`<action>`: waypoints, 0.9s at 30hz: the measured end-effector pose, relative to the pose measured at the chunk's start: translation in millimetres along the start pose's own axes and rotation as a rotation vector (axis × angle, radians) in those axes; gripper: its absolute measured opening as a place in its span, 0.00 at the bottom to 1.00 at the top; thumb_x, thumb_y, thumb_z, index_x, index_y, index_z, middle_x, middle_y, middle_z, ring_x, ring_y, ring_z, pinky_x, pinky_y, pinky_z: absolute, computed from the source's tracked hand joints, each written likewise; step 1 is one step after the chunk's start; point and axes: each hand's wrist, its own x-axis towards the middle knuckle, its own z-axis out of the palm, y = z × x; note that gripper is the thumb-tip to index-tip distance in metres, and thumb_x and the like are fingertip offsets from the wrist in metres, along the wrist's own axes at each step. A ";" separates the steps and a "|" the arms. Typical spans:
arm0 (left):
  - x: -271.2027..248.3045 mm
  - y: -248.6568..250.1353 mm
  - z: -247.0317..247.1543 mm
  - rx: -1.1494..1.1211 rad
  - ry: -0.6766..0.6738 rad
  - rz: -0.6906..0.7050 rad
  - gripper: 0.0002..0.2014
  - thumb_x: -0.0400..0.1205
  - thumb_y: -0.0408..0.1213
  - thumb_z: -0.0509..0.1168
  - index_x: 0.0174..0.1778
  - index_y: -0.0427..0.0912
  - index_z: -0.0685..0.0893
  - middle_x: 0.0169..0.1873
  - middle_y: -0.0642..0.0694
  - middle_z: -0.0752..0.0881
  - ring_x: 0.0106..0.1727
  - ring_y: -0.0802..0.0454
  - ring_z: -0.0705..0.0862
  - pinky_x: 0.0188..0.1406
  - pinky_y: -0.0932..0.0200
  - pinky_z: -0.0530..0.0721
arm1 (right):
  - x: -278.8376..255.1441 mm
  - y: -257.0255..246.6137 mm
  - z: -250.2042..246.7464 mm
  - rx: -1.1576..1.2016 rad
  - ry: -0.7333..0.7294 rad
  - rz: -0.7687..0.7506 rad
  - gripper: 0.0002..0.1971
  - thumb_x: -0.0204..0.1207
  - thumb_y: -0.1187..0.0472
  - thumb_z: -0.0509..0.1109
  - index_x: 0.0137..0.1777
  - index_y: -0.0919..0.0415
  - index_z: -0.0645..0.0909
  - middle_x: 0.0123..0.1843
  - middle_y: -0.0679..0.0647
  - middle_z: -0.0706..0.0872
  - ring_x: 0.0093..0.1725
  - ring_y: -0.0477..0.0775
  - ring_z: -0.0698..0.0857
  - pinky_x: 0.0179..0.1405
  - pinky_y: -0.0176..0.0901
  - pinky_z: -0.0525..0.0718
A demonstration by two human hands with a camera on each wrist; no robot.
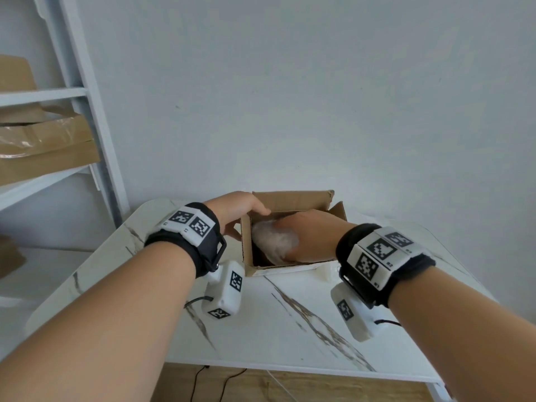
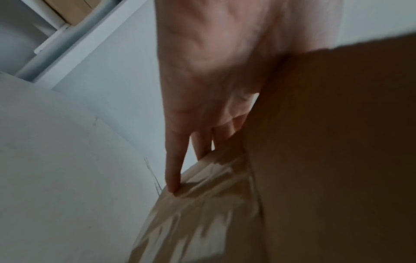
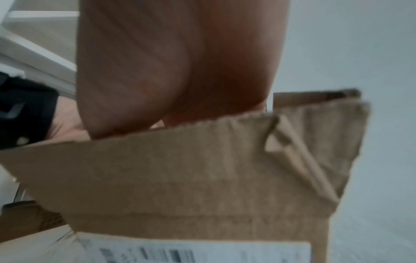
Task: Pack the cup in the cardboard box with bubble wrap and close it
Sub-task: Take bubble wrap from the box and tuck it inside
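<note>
Two hands at one open box, wrapped bundle going in.

One cardboard box [image 1: 293, 236] stands near the far edge of the white marble bench [image 1: 261, 320], flaps up, its open top tipped towards the person. One bubble wrap bundle [image 1: 274, 240] lies inside, long axis running from the far left corner down towards the near wall; the cup itself is hidden by the wrap. The right hand [image 1: 307, 239] is down inside on the bundle, fingers out of sight, so its grip cannot be told. The left hand [image 1: 236, 211] holds the box's left wall, thumb over the rim, fingers [image 2: 173, 170] straight against the outside. A white shelf [image 1: 72, 117] with cardboard stands off the left edge.
</note>
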 end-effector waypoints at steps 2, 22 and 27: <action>1.0 1.7 -3.2 0.039 0.004 0.016 0.06 0.83 0.39 0.64 0.45 0.41 0.82 0.46 0.45 0.82 0.39 0.51 0.80 0.36 0.58 0.80 | -3.4 -2.0 0.0 0.017 0.049 -0.043 0.11 0.75 0.53 0.54 0.38 0.54 0.75 0.38 0.51 0.86 0.39 0.56 0.85 0.41 0.47 0.83; 0.6 -0.1 -5.6 0.252 0.085 0.125 0.24 0.83 0.43 0.65 0.67 0.28 0.74 0.39 0.49 0.72 0.40 0.56 0.73 0.31 0.64 0.71 | 4.9 -9.0 8.7 0.021 0.061 -0.078 0.15 0.69 0.46 0.59 0.51 0.46 0.82 0.49 0.47 0.86 0.50 0.54 0.86 0.51 0.52 0.84; -1.0 1.9 -5.3 0.417 0.120 0.148 0.17 0.81 0.47 0.67 0.32 0.41 0.73 0.27 0.49 0.70 0.28 0.55 0.67 0.27 0.61 0.66 | -18.6 11.2 1.4 -0.155 0.348 -0.134 0.15 0.75 0.53 0.61 0.61 0.47 0.77 0.49 0.50 0.88 0.47 0.57 0.87 0.36 0.43 0.74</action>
